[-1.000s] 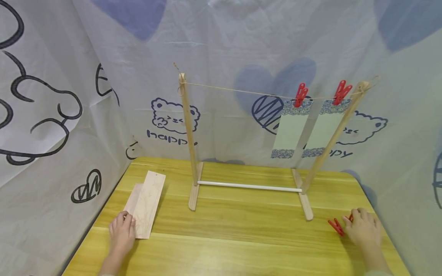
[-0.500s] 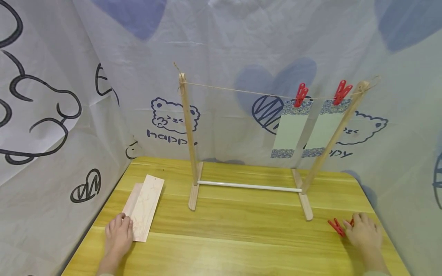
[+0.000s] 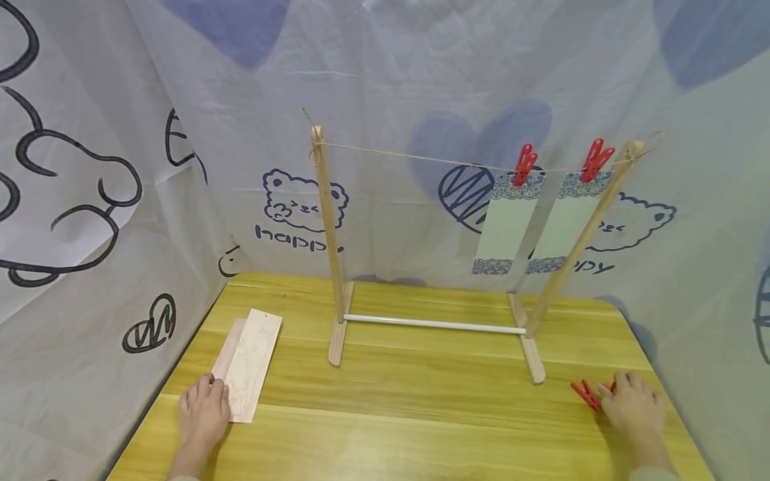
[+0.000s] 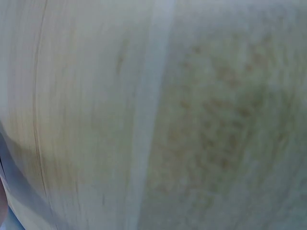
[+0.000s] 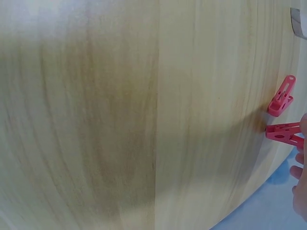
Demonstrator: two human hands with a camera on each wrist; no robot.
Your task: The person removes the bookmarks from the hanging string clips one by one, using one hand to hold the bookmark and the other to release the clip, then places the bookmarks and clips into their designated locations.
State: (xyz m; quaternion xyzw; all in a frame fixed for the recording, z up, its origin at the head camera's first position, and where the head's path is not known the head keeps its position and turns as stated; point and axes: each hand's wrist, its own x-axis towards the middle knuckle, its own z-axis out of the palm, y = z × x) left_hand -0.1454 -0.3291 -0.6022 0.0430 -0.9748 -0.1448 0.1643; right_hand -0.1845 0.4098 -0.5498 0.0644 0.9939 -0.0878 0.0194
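The left hand rests with bent fingers on the left side of two long, flat rectangular cards; whether it pinches them I cannot tell, and the left wrist view is a close blur. The right hand pinches one red peg by its handles, thumb on one side and a finger on the other. A second glossy red peg, with slotted arms, lies just beside it.

The upper card is smooth and cream, with faint branching lines and a small hole near its top; it overlaps a pinker card.

Farther back stands a pale wooden rack, two slim posts on flat, round-ended feet, joined low down by a smooth white rod. Thin twine runs between the post tops. At its right end two red pegs hold two white strips, banded top and bottom with blue lacy pattern.

The surface is yellowish wood grain with rounded far corners. Creased whitish cloth surrounds it, printed with blue hearts, bear faces and "happy".
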